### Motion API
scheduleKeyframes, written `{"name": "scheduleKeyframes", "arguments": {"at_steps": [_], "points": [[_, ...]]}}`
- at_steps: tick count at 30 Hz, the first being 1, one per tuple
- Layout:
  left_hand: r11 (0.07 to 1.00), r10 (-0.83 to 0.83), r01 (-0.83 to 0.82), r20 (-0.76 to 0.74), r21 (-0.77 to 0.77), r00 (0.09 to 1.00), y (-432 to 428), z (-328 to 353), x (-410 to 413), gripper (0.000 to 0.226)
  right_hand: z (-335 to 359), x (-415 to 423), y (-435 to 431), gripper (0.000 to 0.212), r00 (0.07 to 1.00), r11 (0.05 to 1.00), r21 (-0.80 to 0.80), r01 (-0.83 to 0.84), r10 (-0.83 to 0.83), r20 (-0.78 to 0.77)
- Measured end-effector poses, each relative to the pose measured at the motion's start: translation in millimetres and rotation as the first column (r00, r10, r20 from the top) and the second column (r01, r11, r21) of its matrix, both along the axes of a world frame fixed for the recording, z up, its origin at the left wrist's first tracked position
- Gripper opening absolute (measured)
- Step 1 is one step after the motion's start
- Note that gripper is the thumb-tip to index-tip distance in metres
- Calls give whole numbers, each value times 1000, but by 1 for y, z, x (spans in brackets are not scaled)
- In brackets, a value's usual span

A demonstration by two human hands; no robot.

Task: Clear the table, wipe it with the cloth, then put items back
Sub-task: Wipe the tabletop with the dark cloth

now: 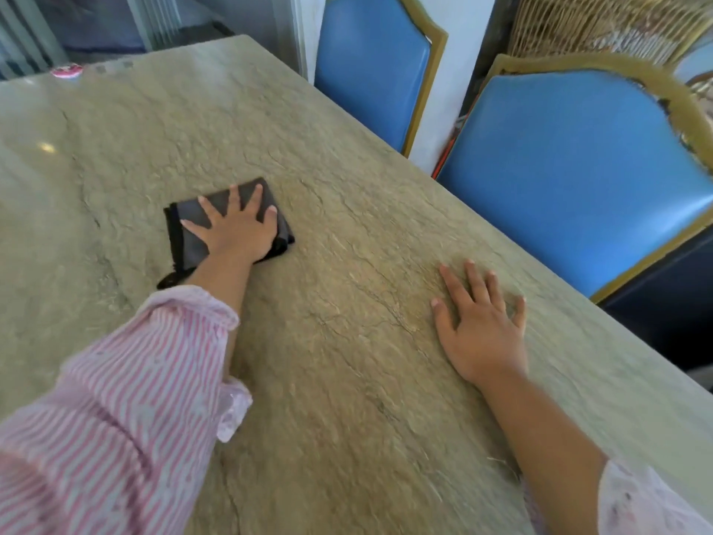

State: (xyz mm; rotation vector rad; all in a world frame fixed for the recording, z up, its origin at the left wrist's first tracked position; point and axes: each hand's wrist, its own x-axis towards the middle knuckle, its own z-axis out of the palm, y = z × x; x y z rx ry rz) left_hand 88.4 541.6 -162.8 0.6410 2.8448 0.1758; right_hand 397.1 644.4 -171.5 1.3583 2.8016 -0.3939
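A folded dark grey cloth [193, 229] lies on the greenish stone table [347, 341], left of the middle. My left hand [237, 225] presses flat on the cloth with its fingers spread straight. My right hand [482, 326] rests flat on the bare tabletop nearer the right edge, fingers spread, holding nothing. Both arms wear pink striped sleeves.
Two blue padded chairs with gold frames, one [374, 67] farther and one [578, 171] nearer, stand along the table's right edge. A small pink and white round object [65, 70] sits at the far left corner. A wicker piece [609, 25] stands behind the chairs.
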Motion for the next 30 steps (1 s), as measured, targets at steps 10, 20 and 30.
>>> {"name": "scheduleKeyframes", "arguments": {"at_steps": [10,20,30], "points": [[924,-379,380,-27,34,925,121,1,82,55,-4,1,2,63,995,999,-14,38,-40,-90],[905,-421,424,-66,37,904,-5,-9,153,52,17,31,1,57,806,945,-317,79,-248,-538],[997,-79,79,-13,-4,997,52,-5,120,55,1,117,25,59,1000,999,-24,26,-26,5]]}}
